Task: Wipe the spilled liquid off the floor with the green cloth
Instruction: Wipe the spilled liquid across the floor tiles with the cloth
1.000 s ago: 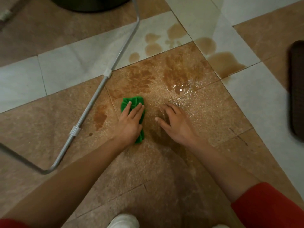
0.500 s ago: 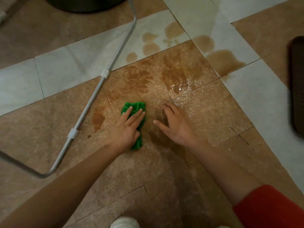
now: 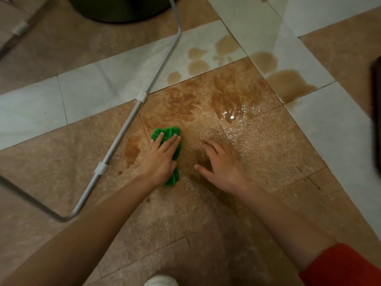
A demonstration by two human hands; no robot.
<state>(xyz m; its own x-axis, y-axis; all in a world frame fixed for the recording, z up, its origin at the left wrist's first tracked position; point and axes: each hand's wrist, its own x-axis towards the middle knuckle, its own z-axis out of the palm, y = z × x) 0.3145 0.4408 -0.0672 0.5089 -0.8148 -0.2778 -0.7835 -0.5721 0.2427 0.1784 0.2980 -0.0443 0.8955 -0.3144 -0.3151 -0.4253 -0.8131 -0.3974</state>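
On the brown floor tiles, just below the widest part of the spilled liquid, the left hand lies flat on the green cloth, pinning it down rather than gripping it: the left fingers are stretched out, close together, and press the bunched cloth against the tile, with green showing past the fingertips and again under the heel of the palm. That flat press looks meant to spread force over the cloth so it soaks and drags liquid as it slides. The right hand rests bare on the wet tile just beside the cloth, holding nothing; its fingers are splayed and slightly arched, the thumb pointing toward the cloth, most likely a brace for the crouched body. A smaller brown patch sits just left of the cloth, next to a grey metal tube frame lying across the floor. Puddles farther up, on the pale tiles, look untouched, so most of the wiping seems still ahead.
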